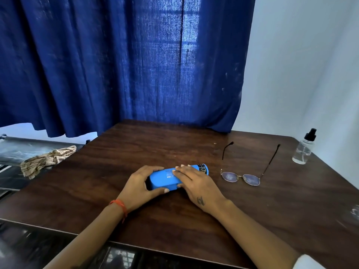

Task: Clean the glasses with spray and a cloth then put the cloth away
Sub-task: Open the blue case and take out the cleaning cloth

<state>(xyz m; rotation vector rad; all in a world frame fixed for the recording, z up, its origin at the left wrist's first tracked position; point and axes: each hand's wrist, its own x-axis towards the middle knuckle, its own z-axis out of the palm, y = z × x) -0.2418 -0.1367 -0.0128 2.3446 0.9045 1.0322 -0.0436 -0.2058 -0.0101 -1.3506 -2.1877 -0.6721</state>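
A blue glasses case (165, 180) lies shut on the dark wooden table (136, 152), near its middle. My left hand (142, 186) grips the case's left end, thumb in front and fingers behind. My right hand (194, 183) lies over the case's right half with fingers spread on its top. The glasses (240, 177) rest to the right of the case, lenses toward me, arms unfolded and pointing away. A small clear spray bottle (304, 149) with a black pump top stands upright at the far right edge. No cleaning cloth is visible.
A crumpled checked rag (46, 159) lies on a dark ledge left of the table. A blue curtain (126, 65) hangs behind the table and a white wall stands at the right. A glossy dark surface runs below the table's near edge.
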